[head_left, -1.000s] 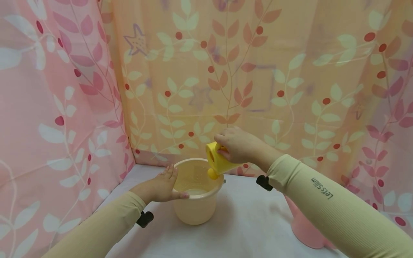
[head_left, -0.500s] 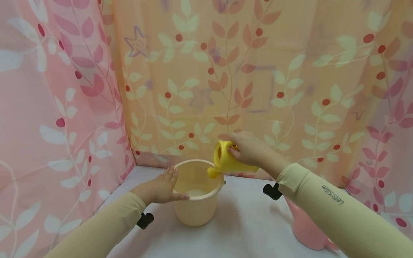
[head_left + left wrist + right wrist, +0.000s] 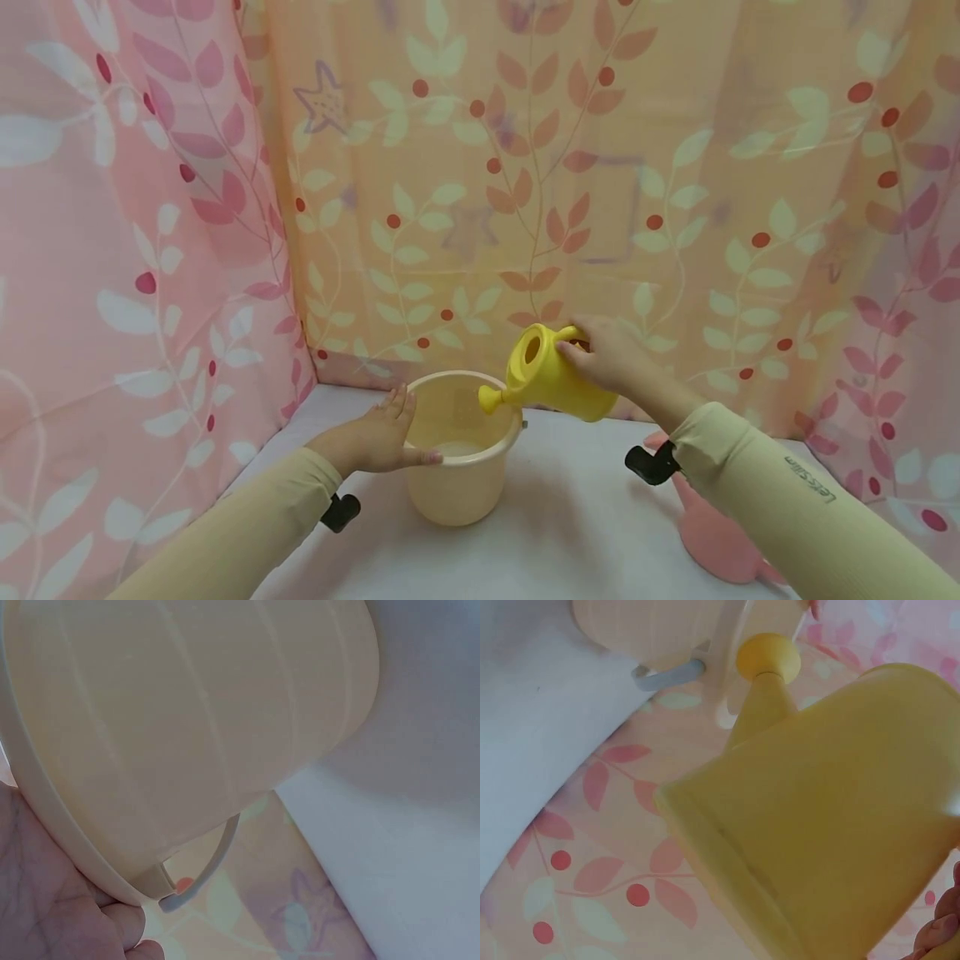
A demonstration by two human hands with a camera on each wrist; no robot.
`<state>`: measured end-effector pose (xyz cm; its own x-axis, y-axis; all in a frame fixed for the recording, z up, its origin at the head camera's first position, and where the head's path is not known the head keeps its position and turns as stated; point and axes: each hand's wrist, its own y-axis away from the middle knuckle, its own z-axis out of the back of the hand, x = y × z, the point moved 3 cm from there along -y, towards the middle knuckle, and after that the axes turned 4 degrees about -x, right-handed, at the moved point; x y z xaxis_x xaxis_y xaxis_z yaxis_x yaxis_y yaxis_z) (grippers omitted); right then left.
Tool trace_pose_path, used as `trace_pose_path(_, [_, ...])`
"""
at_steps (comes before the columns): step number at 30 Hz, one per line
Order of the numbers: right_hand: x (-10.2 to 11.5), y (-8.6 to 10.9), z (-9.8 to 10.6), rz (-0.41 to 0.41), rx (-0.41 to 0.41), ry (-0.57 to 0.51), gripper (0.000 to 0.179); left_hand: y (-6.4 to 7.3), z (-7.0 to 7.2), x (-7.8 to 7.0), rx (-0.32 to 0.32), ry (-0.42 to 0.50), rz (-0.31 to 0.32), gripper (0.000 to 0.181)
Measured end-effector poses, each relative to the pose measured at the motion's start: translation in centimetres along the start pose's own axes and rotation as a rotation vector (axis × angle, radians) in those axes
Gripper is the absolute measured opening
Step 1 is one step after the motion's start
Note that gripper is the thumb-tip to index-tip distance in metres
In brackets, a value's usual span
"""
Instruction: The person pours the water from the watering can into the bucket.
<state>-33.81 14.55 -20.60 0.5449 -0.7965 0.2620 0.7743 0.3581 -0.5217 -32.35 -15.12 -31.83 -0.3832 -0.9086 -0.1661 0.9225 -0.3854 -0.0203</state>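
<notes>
My right hand [image 3: 609, 354] grips the handle of a yellow watering can [image 3: 564, 383]. The can is tilted, its round spout head over the right rim of a cream bucket [image 3: 457, 492]. In the right wrist view the can [image 3: 817, 802] fills much of the picture, and only some fingertips show at the right edge. My left hand [image 3: 375, 435] rests on the bucket's left rim with fingers and thumb spread out. The left wrist view shows the palm [image 3: 52, 892] against the rim, beside the bucket's grey handle [image 3: 206, 874].
A pink watering can [image 3: 716, 533] stands on the white tabletop [image 3: 585, 517] at the right, partly hidden behind my right forearm. Patterned curtains [image 3: 465, 167] hang close behind and to the left of the table.
The yellow watering can has moved right and tipped back from a steeper tilt, its spout head drawing toward the bucket's right rim. My left hand stays on the bucket.
</notes>
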Motion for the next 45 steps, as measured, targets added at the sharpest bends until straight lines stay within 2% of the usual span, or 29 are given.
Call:
trace_pose_path(4, [-1.1, 0.8, 0.2, -0.051, -0.027, -0.105, 0.015, 0.1, 0.0, 0.0, -0.001, 0.011, -0.006, 0.113])
trace_pose_path(8, [-2.6, 1.9, 0.2, -0.146, -0.034, -0.222, 0.018, 0.1, -0.2, 0.0, 0.007, 0.007, -0.014, 0.115])
trace_pose_path(13, [-3.7, 2.6, 0.4, -0.207, -0.054, -0.258, 0.024, -0.1, -0.2, 0.1, 0.009, -0.005, -0.020, 0.118])
trace_pose_path(19, [-4.1, 3.5, 0.5, -0.198, -0.123, -0.331, 0.027, -0.2, 0.0, 0.1, 0.006, -0.008, -0.007, 0.115])
trace_pose_path(25, [-4.5, 4.9, -0.3, -0.241, -0.169, -0.395, 0.030, -0.2, 0.0, 0.1, 0.007, -0.021, -0.006, 0.114])
trace_pose_path(35, [-4.7, 8.0, -2.0, -0.410, -0.258, -0.648, 0.035, -0.2, -0.3, 0.1, -0.002, 0.004, -0.012, 0.116])
trace_pose_path(41, [-4.8, 9.4, -2.6, -0.442, -0.316, -0.806, 0.027, 0.1, 0.1, -0.1, 0.001, 0.001, -0.014, 0.113])
trace_pose_path(45, [-5.0, 10.1, -3.0, -0.465, -0.348, -0.848, 0.026, 0.0, 0.0, 0.0, 0.004, -0.003, -0.003, 0.113])
